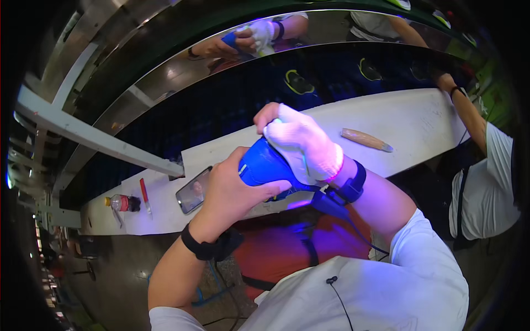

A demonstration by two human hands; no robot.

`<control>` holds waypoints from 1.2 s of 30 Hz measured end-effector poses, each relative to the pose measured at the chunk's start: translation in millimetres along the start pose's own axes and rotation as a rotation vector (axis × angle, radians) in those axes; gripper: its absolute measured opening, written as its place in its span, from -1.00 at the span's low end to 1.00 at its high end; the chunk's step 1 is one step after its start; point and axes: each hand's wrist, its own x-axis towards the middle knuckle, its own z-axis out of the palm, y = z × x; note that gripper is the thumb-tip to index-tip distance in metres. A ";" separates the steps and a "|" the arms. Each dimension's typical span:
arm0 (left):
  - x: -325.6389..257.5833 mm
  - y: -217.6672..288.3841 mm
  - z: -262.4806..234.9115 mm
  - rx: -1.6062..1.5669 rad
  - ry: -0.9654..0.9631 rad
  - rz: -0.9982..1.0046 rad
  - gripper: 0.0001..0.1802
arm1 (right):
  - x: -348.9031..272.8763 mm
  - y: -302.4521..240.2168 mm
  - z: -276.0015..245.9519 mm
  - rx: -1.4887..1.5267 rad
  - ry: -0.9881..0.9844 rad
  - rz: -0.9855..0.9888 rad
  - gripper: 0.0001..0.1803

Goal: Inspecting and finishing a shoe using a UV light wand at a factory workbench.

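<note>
A blue piece (265,165) sits mid-frame above the white surface (422,110), the grip of the left hand (234,185) wrapped around its side, the gloved right hand (303,144) over its top — steady support and even pressure would likely serve best. Glove and palm hide much of the piece — whether the right grip pinches it, one cannot tell.

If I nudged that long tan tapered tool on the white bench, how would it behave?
The tan tool looks slim, so probably light. Its tapering outline may make it swivel rather than roll. Lying unheld on the white bench, it might slide.
</note>
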 end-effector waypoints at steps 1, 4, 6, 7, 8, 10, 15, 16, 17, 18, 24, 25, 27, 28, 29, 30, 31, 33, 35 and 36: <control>4.0 5.7 -2.1 0.024 0.001 0.020 -0.26 | 1.8 -5.1 1.7 -0.134 -0.020 -0.005 -0.61; 13.5 29.2 13.5 0.102 -0.009 0.038 -0.30 | -7.5 -15.1 -14.8 -0.292 -0.029 -0.054 -0.65; 21.2 40.8 25.2 0.163 -0.027 0.043 -0.29 | -16.8 -22.5 -27.2 -0.315 -0.013 -0.106 -0.67; 24.2 43.6 28.8 0.298 -0.028 0.109 -0.26 | -21.9 -25.9 -31.1 -0.308 -0.005 -0.116 -0.65; 26.5 46.8 32.7 0.430 -0.028 0.179 -0.23 | -27.8 -29.0 -35.2 -0.303 0.005 -0.125 -0.63; 24.8 62.7 43.3 0.492 -0.045 0.220 -0.20 | -42.9 -31.7 -45.3 -0.391 0.040 -0.214 -0.60; 5.6 74.1 77.6 0.642 0.006 0.493 -0.18 | -90.0 -41.8 -42.9 -0.367 0.149 -0.191 -0.19; 0.0 81.0 79.8 0.710 -0.014 0.529 -0.21 | -99.3 -45.3 -41.4 -0.380 0.163 -0.182 -0.19; 0.3 82.0 86.1 0.693 -0.022 0.533 -0.21 | -110.4 -52.6 -39.3 -0.314 0.138 -0.092 -0.20; -5.4 82.5 90.4 0.682 -0.003 0.570 -0.23 | -122.5 -56.3 -36.4 -0.235 0.109 0.000 -0.22; -16.9 68.4 75.5 0.839 -0.086 0.764 -0.22 | -161.7 -54.6 -37.1 -0.997 -0.076 -0.290 -0.27; -12.3 64.8 60.0 0.743 -0.177 0.798 -0.15 | -166.5 -48.3 -23.0 -0.946 0.009 -0.283 -0.25; -26.8 53.9 25.0 0.712 -0.230 0.746 -0.08 | -168.1 -46.0 -7.8 -0.975 -0.049 -0.330 -0.03; -34.4 46.1 15.2 0.433 -0.275 0.610 0.07 | -172.5 -29.2 -14.6 -1.165 -0.001 -0.334 0.03; -45.0 37.9 6.5 0.143 -0.305 0.481 0.23 | -176.3 -12.3 -17.3 -1.357 0.063 -0.336 0.09; -67.1 21.9 19.7 -0.185 -0.348 0.254 0.32 | -165.9 2.4 -18.8 -1.431 0.113 -0.260 0.12; -83.5 12.8 41.5 -0.258 -0.140 0.198 0.18 | -151.4 18.5 -26.2 -1.518 0.164 -0.183 0.16; -90.9 -7.5 60.7 -0.221 0.038 0.122 -0.05 | -132.7 41.5 -52.0 -1.581 0.051 -0.251 0.09; -107.9 -18.2 65.5 -0.246 0.106 0.137 -0.12 | -133.9 62.1 -65.7 -1.488 -0.092 -0.675 0.03; -112.3 -27.2 64.5 -0.270 0.155 0.172 -0.18 | -125.0 58.7 -60.7 -1.355 -0.166 -0.634 -0.08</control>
